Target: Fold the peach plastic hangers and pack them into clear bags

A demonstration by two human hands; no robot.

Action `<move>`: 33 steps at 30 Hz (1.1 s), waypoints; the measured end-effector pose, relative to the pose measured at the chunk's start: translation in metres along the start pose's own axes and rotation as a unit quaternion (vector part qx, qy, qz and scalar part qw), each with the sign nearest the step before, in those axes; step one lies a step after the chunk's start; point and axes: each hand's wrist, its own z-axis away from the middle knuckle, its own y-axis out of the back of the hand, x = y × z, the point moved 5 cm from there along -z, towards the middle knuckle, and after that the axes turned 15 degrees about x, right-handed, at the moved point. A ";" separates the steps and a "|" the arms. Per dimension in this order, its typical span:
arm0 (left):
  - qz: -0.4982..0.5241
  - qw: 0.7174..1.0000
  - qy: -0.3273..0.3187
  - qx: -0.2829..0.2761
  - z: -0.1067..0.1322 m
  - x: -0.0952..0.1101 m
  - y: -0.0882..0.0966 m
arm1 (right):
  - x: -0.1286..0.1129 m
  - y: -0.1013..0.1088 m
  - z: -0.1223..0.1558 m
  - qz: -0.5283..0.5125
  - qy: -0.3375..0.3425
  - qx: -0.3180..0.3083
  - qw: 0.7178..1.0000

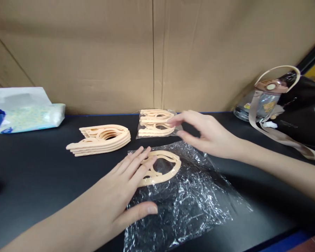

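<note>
My left hand lies flat with fingers spread on a peach plastic folding hanger, which rests on a crinkled clear plastic bag on the black table. My right hand hovers open above the table, its fingertips touching a bagged stack of the same peach hangers near the back. A loose stack of several peach hangers lies to the left, apart from both hands.
A brown cardboard wall stands behind the black table. A white and blue tissue pack sits at the far left. At the right are a clear water bottle with a beige strap and a black bag.
</note>
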 end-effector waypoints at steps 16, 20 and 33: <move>0.001 0.998 -0.037 0.049 0.008 0.005 -0.012 | -0.037 -0.151 -0.104 -0.041 0.063 -0.174 0.982; 0.010 0.998 -0.059 0.012 0.007 0.002 -0.012 | -0.034 -0.159 -0.105 -0.038 0.075 -0.156 0.984; -0.019 0.997 -0.054 -0.043 0.000 0.003 -0.001 | -0.015 -0.015 -0.032 0.095 0.105 -0.044 0.989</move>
